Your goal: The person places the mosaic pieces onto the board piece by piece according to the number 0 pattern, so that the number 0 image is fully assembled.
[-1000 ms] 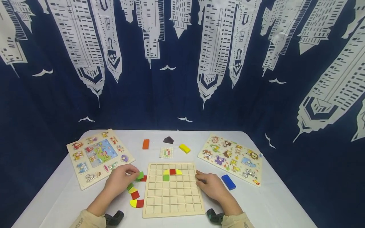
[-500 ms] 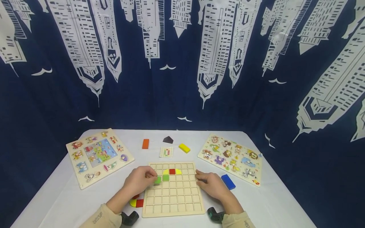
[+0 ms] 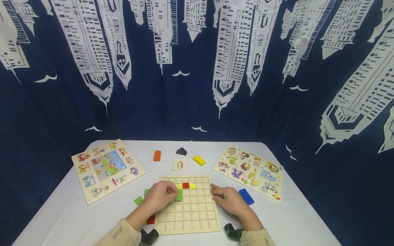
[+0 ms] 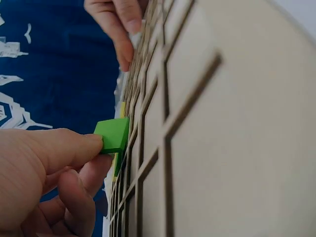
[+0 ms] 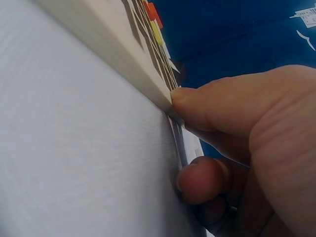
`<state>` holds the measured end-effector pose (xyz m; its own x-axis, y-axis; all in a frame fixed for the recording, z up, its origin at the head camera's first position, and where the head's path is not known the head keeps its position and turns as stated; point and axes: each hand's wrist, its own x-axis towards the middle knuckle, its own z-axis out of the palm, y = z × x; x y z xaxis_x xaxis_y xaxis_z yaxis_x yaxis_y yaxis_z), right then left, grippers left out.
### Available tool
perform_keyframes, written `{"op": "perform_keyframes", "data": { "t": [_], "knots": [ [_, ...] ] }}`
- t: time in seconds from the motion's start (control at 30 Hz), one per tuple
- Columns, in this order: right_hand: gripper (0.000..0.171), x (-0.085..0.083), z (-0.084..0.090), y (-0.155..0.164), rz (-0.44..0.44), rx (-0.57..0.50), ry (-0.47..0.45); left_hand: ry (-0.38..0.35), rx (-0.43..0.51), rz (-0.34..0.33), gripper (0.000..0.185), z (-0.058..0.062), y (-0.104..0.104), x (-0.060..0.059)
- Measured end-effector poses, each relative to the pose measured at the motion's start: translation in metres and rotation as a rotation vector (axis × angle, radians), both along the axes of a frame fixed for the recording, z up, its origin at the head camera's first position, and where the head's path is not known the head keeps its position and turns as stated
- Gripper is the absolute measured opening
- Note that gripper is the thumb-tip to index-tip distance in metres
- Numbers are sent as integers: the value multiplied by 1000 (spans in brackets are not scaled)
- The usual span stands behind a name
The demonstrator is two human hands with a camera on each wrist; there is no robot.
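Green tile [image 4: 113,135] (pinched) against board [image 4: 237,128]

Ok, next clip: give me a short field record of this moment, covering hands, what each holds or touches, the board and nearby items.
left hand: pinches a green square block at the wooden grid board
right hand: steadies the board's right edge, thumb against its rim; nothing held in its grip
board contents: red tile flanked by yellow pieces, top rows
loose pieces: green block on the white table left of the board; blue block on the right
far side: pattern card, orange block, yellow block
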<state>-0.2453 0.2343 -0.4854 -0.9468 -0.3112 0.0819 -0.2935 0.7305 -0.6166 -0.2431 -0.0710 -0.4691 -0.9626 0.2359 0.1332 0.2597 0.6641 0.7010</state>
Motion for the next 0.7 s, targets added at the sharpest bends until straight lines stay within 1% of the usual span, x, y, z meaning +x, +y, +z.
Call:
{"op": "perform_keyframes", "data": {
  "t": [0.1,0.27,0.37,0.47,0.5,0.57,0.6,0.7],
  "knots": [
    [33,0,0,0,11,2,9,5,-41,10,9,-3,2,-2],
    [33,-1,-1,0,8,0,4,26,-122,5,15,-7,3,-5],
    [33,-1,-1,1,4,3,3,52,-141,-14,13,-9,3,-5],
    [33,-1,-2,1,6,7,6,61,-128,-21,8,-6,1,-3],
    [33,-1,-2,1,4,9,6,60,-123,-12,6,-5,-2,-3],
    [32,-1,-2,1,6,19,16,48,-113,28,2,0,-10,-3],
    [32,0,-2,1,4,23,18,35,-105,59,1,3,-15,-3],
    [32,0,-3,0,2,37,26,-6,-83,165,7,10,-39,-5]
  ]
}}
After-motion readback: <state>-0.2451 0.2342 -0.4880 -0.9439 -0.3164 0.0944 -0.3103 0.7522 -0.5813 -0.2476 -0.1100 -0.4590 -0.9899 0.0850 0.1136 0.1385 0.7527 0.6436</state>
